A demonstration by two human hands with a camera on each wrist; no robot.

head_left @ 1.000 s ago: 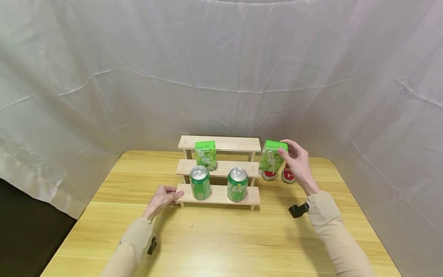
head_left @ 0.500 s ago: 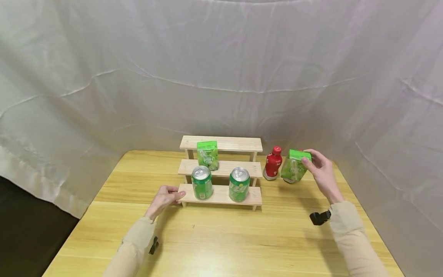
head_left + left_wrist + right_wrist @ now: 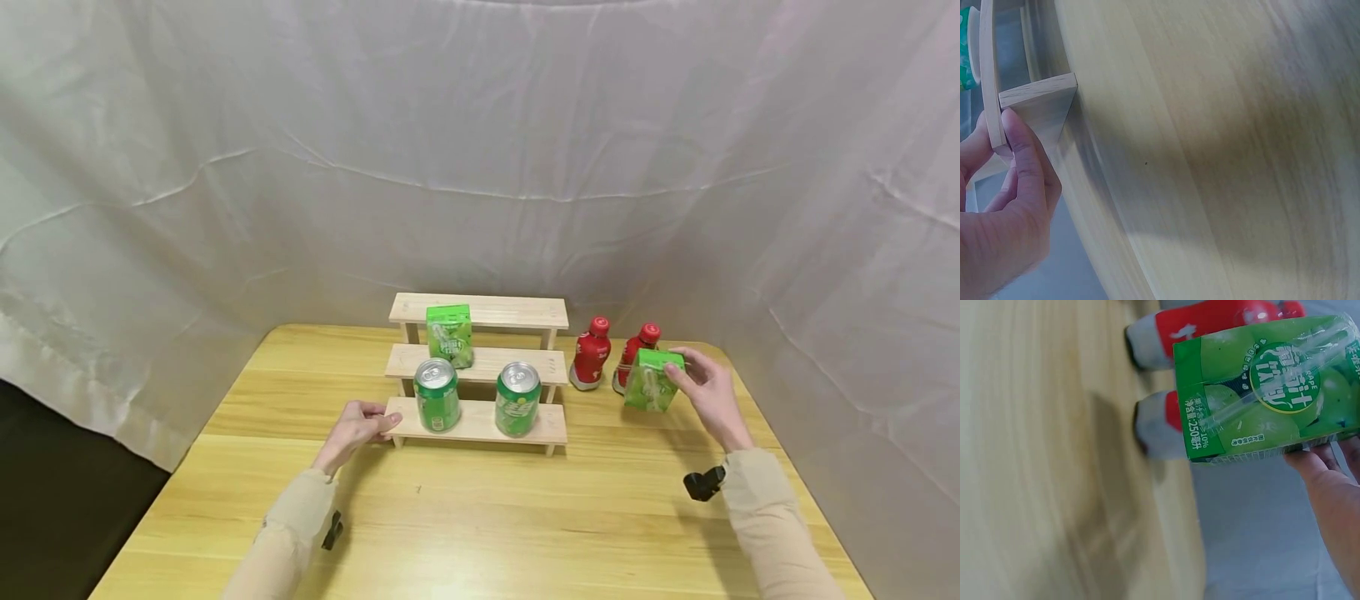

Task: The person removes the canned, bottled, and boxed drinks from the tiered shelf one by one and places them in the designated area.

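Note:
My right hand (image 3: 708,392) grips a green grape juice box (image 3: 654,382) from its right side, in front of the right one of two red bottles (image 3: 638,350). In the right wrist view the juice box (image 3: 1260,387) has a straw on its face, and its base seems a little off the table. At the left end of the lowest board of a three-step wooden rack (image 3: 480,421), my left hand (image 3: 355,432) pinches the board between thumb and fingers. The left wrist view has these fingers (image 3: 1025,156) close against the rack's leg (image 3: 1038,94).
Two green soda cans (image 3: 437,396) (image 3: 517,400) stand on the lowest step. Another green juice box (image 3: 450,336) is on the middle step, towards the left. The other red bottle (image 3: 590,354) stands just right of the rack. Grey curtains (image 3: 480,167) enclose the wooden table (image 3: 480,517).
My right hand has carried the juice box rightward from beside the rack, then lower and nearer, uncovering both red bottles. My left hand has kept its hold on the board.

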